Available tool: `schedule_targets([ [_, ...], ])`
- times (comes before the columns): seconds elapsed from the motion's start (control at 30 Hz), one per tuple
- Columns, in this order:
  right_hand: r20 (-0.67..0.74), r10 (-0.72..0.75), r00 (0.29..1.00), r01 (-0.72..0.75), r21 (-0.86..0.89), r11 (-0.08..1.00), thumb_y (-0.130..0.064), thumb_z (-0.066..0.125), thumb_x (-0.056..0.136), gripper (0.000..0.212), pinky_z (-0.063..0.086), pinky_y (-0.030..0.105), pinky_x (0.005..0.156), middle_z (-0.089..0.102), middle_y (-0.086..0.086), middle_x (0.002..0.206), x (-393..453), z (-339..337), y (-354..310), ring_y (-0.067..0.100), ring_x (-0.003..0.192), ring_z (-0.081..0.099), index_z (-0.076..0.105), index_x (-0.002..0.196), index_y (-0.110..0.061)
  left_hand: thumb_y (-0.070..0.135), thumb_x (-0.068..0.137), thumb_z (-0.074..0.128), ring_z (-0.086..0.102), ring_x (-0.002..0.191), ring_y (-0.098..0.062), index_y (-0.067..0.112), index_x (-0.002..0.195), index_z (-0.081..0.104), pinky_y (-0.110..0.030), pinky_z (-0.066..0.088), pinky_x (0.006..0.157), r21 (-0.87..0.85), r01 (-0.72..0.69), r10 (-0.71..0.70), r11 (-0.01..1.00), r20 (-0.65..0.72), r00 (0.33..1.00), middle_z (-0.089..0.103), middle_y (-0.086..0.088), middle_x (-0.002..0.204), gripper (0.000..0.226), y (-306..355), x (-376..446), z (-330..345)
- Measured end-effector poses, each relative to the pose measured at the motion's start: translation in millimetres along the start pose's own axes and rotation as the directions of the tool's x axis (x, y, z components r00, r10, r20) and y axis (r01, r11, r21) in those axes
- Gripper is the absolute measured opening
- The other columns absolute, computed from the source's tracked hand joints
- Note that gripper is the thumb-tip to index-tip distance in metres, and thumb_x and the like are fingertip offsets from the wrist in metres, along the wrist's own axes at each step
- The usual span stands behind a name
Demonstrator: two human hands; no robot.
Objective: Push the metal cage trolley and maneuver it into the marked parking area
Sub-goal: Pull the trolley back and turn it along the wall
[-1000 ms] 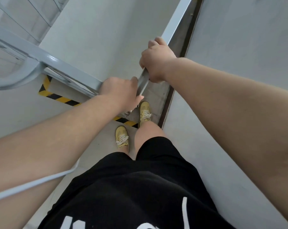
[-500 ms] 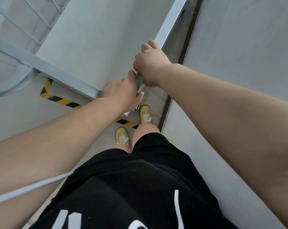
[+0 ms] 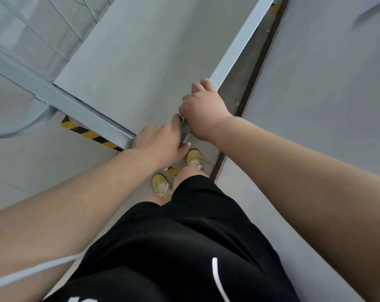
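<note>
Both hands grip the trolley (image 3: 80,105) corner beside the wall (image 3: 326,105).

Two grey frame rails (image 3: 82,110) of the cage trolley met at frame centre, blocking passage there. A wall (image 3: 337,105) closed the right side, leaving only a narrow floor strip (image 3: 241,83) beside the rail. Open floor (image 3: 32,171) lay lower left, crossed by yellow-black tape (image 3: 86,135).

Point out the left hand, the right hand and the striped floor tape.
left hand (image 3: 160,141), head view, back of the hand
right hand (image 3: 203,110), head view, back of the hand
striped floor tape (image 3: 86,133), head view, a yellow-black stretch
</note>
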State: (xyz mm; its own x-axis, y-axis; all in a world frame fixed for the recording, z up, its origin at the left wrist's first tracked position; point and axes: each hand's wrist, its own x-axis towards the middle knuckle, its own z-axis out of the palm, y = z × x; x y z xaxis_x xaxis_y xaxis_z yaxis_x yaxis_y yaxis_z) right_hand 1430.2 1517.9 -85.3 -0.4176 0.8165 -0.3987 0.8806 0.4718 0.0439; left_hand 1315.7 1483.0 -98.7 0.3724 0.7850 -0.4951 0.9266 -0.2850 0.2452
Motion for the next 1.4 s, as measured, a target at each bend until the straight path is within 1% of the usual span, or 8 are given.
schedule_targets([
  [0.27,0.012,0.009,1.0,-0.009,-0.007,1.0,-0.003,0.051,0.082,0.026,0.024,0.035,0.105,0.064,0.001,0.103,0.8,-2.0,2.5,0.028,0.114,0.044,0.067,0.098,-0.016,0.039,0.092,0.048,0.062,0.096,-0.044,0.006,0.12,0.035,-0.035,0.036,0.065,-0.002,-0.002,0.002,1.0,-0.003,1.0,0.067,-0.02,0.104,0.045,-0.1,4.1,-0.6],
  [0.43,0.012,-0.01,1.0,0.01,0.003,1.0,-0.001,0.051,0.081,0.026,0.023,0.035,0.106,0.058,0.001,0.092,0.9,-3.2,2.9,0.028,0.114,0.044,0.066,0.095,-0.017,0.039,0.093,0.048,0.062,0.095,-0.044,0.006,0.121,0.035,-0.035,0.036,0.062,0.025,0.007,-0.006,1.0,-0.023,1.0,0.066,-0.021,0.103,0.046,0.6,3.0,0.0],
  [0.53,0.016,-0.027,1.0,0.027,0.007,1.0,-0.001,0.05,0.081,0.027,0.024,0.035,0.105,0.057,0.001,0.091,1.3,-2.2,4.5,0.027,0.114,0.044,0.066,0.097,-0.017,0.039,0.093,0.048,0.063,0.094,-0.044,0.005,0.123,0.035,-0.035,0.037,0.062,0.046,0.009,-0.008,0.999,-0.025,1.0,0.066,-0.022,0.102,0.048,1.6,2.7,-0.6],
  [0.7,0.021,-0.046,0.999,0.046,0.01,0.999,-0.001,0.05,0.082,0.028,0.024,0.035,0.103,0.048,-0.001,0.085,-0.6,-2.2,5.6,0.027,0.113,0.044,0.066,0.098,-0.017,0.04,0.093,0.048,0.063,0.093,-0.043,0.004,0.122,0.036,-0.035,0.036,0.061,0.082,0.0,0.0,0.997,-0.006,1.0,0.067,-0.021,0.101,0.048,3.6,1.8,-1.5],
  [0.87,0.036,-0.057,0.998,0.056,0.023,0.998,-0.002,0.048,0.084,0.027,0.024,0.036,0.104,0.047,-0.002,0.086,-1.7,-5.7,6.9,0.027,0.113,0.044,0.065,0.098,-0.017,0.039,0.093,0.046,0.064,0.09,-0.041,0.004,0.12,0.036,-0.035,0.037,0.06,0.087,-0.018,0.017,0.996,0.012,1.0,0.068,-0.02,0.098,0.045,3.3,2.0,-3.6],
  [1.13,0.054,-0.083,0.995,0.081,0.029,0.996,-0.002,0.046,0.085,0.025,0.023,0.036,0.104,0.046,-0.001,0.087,-1.5,-6.9,10.4,0.027,0.114,0.043,0.063,0.097,-0.017,0.038,0.095,0.043,0.065,0.093,-0.038,0.005,0.124,0.035,-0.034,0.037,0.061,0.105,-0.014,0.013,0.994,0.016,1.0,0.067,-0.017,0.1,0.044,5.9,2.3,-5.5],
  [1.3,0.015,-0.077,0.997,0.076,0.048,0.996,-0.003,0.048,0.084,0.025,0.024,0.035,0.103,0.048,-0.003,0.085,19.1,-14.1,3.9,0.025,0.113,0.045,0.064,0.095,-0.019,0.04,0.094,0.044,0.064,0.096,-0.039,0.005,0.124,0.034,-0.033,0.036,0.062,0.116,0.043,-0.042,0.992,-0.015,0.999,0.067,-0.019,0.103,0.046,-12.9,9.4,-14.6],
  [1.4,0.011,-0.054,0.998,0.053,0.043,0.998,-0.003,0.049,0.083,0.024,0.024,0.036,0.103,0.049,-0.002,0.084,24.0,-14.3,7.1,0.026,0.112,0.045,0.065,0.093,-0.019,0.04,0.094,0.044,0.063,0.097,-0.039,0.005,0.124,0.034,-0.034,0.036,0.062,0.098,0.024,-0.023,0.995,-0.012,1.0,0.066,-0.019,0.105,0.047,-14.1,14.8,-17.4],
])
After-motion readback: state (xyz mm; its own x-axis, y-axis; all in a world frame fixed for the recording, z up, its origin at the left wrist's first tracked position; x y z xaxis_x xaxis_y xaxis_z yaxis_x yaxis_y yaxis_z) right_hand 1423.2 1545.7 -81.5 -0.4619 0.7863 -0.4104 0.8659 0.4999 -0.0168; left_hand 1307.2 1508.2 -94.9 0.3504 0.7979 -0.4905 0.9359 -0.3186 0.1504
